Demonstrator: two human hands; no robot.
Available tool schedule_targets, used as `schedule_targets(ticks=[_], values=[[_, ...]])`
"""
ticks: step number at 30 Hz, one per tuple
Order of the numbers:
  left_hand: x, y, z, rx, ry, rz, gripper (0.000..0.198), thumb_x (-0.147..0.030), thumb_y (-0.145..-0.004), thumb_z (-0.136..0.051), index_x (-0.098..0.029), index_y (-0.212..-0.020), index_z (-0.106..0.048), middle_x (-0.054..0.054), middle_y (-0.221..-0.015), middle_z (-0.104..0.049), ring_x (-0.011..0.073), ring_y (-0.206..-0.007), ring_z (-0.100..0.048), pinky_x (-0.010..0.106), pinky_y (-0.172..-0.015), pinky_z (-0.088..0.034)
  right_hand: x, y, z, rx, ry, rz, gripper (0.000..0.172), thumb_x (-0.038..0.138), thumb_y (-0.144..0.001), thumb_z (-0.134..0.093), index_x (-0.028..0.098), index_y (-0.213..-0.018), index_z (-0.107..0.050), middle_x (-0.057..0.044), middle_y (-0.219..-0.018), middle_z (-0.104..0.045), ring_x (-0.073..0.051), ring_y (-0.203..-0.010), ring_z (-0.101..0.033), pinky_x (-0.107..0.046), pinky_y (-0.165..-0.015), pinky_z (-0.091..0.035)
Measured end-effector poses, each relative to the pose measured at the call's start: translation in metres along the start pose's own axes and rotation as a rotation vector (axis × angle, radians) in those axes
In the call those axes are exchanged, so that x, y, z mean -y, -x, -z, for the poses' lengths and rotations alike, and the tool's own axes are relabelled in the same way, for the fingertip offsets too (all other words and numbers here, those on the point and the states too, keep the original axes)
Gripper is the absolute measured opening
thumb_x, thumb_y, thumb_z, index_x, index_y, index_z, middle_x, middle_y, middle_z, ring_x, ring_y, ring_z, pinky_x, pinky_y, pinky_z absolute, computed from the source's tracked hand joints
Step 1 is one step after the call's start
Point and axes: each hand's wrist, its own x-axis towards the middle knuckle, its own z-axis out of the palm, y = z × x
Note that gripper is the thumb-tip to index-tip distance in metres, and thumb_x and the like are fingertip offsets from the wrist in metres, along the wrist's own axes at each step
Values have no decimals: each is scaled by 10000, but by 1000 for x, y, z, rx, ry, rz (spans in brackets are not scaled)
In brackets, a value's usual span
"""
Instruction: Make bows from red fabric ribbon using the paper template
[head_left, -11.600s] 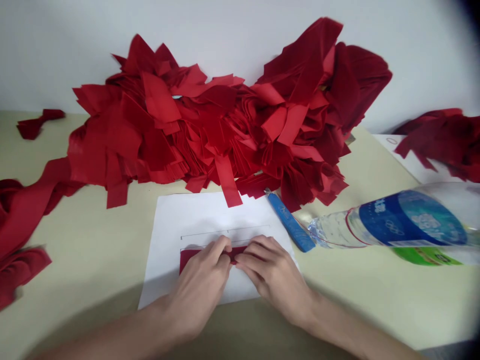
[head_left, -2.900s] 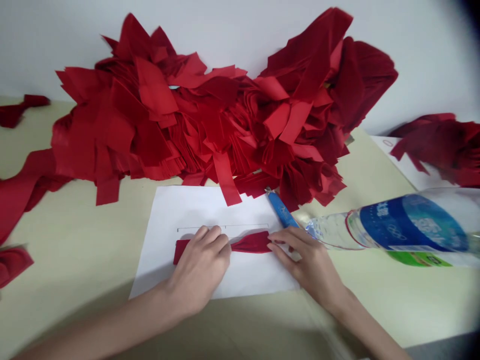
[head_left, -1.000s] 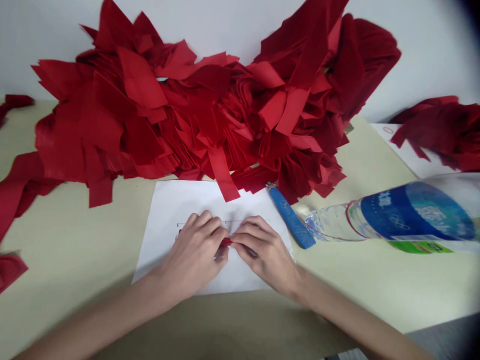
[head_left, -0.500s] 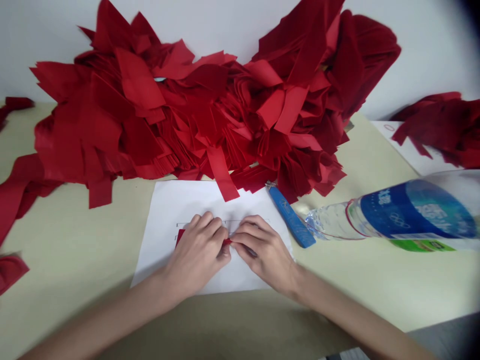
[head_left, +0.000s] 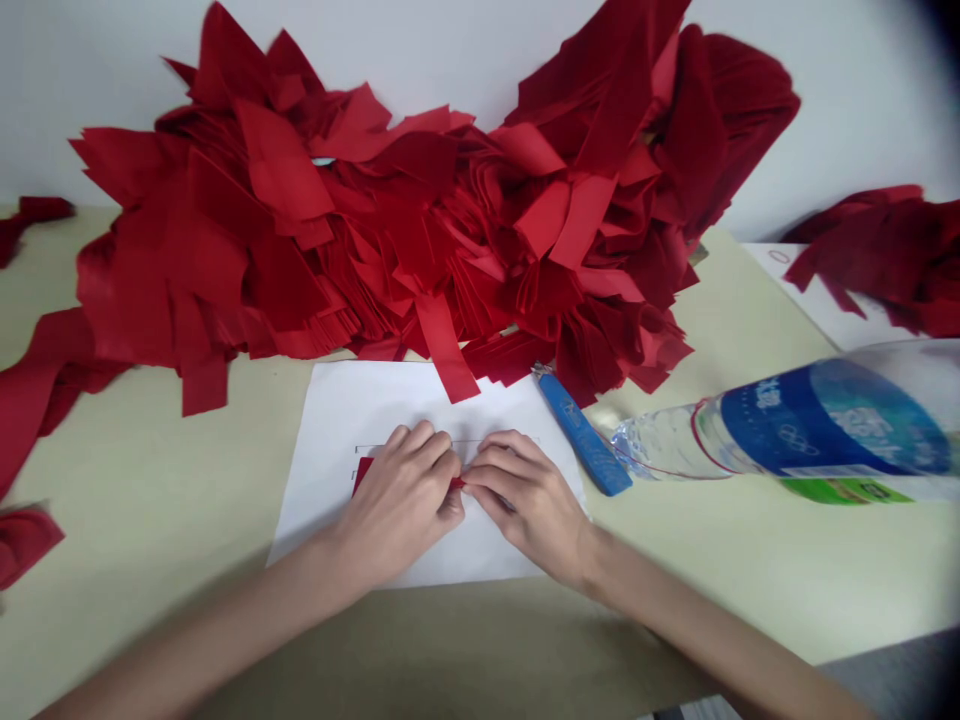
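Observation:
My left hand and my right hand meet at the middle of a white paper sheet, fingers pinching a red cloth strip. Only its left end and a small bit between my hands show; the rest is hidden under my fingers. Thin printed lines cross the sheet above my fingers. A blue utility knife lies just beyond my right hand, off the sheet's right edge.
A large heap of red cloth strips rises against the white wall behind the sheet. A plastic water bottle lies on its side at right. More red strips lie at left, and another bunch sits at back right.
Since the earlier frames my right hand has come in from beside the knife to meet my left. The stretched strip is now gathered between them, mostly hidden. The last half second shows little movement.

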Motion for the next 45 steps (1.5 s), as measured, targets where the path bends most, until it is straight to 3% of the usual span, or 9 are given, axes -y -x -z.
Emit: schedule_targets(ticks=[7, 27, 32, 34, 37, 39, 42, 45], values=[[1, 2, -3, 13, 43, 36, 124, -100, -766, -478, -162, -707, -568, 28, -731, -567, 220, -803, -490, 372, -706, -391, 1, 1, 1, -11, 11, -13, 151, 186, -904, -517, 176, -869, -663, -32, -851, -678, -220, -978, -499, -390, -852, -439], [2, 2, -8, -97, 121, -50, 178, -38, -755, -491, -159, -633, -536, 20, -655, -519, 192, -725, -459, 332, -650, -428, 5, -1, 3, -27, 39, 14, 144, 196, -894, -526, 179, -893, -670, -55, -842, -641, -205, -976, -512, -381, -876, -484], [2, 1, -8, -89, 149, -51, 178, -36, -749, -487, -161, -635, -543, 27, -666, -536, 197, -742, -465, 335, -666, -437, 8, -2, 14, 6, 35, 23, 134, 210, -879, -553, 161, -951, -654, -63, -923, -648, -212, -1042, -517, -389, -943, -465], [1, 0, -7, -93, 164, -45, 192, -27, -736, -469, -166, -624, -539, 26, -659, -540, 196, -735, -463, 338, -667, -434, 4, -2, 26, -66, 35, 3, 165, 214, -882, -548, 162, -1010, -639, -71, -979, -643, -201, -1020, -545, -371, -907, -490], [0, 0, -7, -103, 184, -36, 212, -20, -709, -449, -177, -584, -517, 18, -625, -528, 189, -708, -456, 334, -647, -427, -8, -2, 49, -231, 196, -145, 206, 164, -903, -481, 151, -1051, -624, -99, -1047, -632, -208, -963, -588, -383, -843, -518], [0, 0, -7, -114, 196, -28, 215, -17, -687, -444, -181, -566, -509, 16, -609, -520, 188, -699, -454, 329, -635, -427, -15, 0, 66, -254, 402, -246, 280, 105, -901, -412, 130, -1098, -610, -125, -1105, -623, -247, -981, -588, -431, -836, -517], [0, -1, -8, -135, 221, -2, 214, -12, -658, -447, -186, -550, -508, 13, -592, -513, 185, -689, -450, 327, -637, -433, -19, 7, 83, -142, 683, -247, 338, 29, -846, -373, 76, -1068, -624, -195, -1183, -579, -346, -1150, -491, -510, -868, -494], [1, -2, -7, -155, 249, 26, 201, -14, -651, -459, -181, -559, -522, 7, -586, -516, 177, -679, -449, 328, -645, -434, -15, 15, 86, 34, 786, -152, 349, -53, -736, -393, 80, -906, -667, -215, -1130, -597, -385, -1223, -414, -574, -964, -414]])
